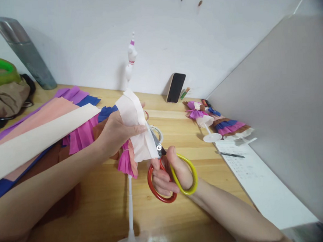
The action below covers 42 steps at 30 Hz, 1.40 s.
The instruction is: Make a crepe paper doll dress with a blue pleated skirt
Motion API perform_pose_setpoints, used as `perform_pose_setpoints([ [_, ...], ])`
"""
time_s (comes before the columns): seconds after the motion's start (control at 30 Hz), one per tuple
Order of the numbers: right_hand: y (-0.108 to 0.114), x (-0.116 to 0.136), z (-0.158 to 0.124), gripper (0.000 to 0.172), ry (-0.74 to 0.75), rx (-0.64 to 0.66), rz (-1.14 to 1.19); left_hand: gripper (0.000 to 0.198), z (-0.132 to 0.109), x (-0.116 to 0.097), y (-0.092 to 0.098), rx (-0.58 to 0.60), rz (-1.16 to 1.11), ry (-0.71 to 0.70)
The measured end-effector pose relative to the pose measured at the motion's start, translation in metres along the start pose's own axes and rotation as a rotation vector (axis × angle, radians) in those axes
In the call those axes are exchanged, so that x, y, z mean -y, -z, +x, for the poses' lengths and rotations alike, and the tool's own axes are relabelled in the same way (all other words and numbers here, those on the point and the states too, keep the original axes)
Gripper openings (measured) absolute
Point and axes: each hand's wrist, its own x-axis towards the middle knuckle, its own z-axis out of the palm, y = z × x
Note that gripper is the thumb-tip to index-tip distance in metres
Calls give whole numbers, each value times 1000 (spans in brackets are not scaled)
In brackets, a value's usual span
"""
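White paper [141, 142], thin and folded, is pinched in the left hand [114, 132] between thumb and fingers; at its right edge, the right hand [179, 172] grips round-handled metal scissors [159, 148].

glossy scissor handles [194, 174], matt paper [129, 114]

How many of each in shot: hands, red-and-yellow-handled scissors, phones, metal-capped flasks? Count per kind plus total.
Hands: 2 (left hand, right hand)
Red-and-yellow-handled scissors: 1
Phone: 1
Metal-capped flask: 1
Total: 5
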Motion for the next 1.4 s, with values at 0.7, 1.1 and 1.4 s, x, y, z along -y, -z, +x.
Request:
perform_pose_setpoints([
  [0.7, -1, 0, 1, 62, -7, -1, -196, 39, 7, -1, 6, 8, -203, 29],
  [1.1, -1, 1, 2, 54, 70, 93, -159, 38, 4, 2, 5, 2, -144, 13],
  [1.4, -5, 2, 2, 60, 42, 46, -223, 47, -1, -1, -2, -64, -81, 12],
])
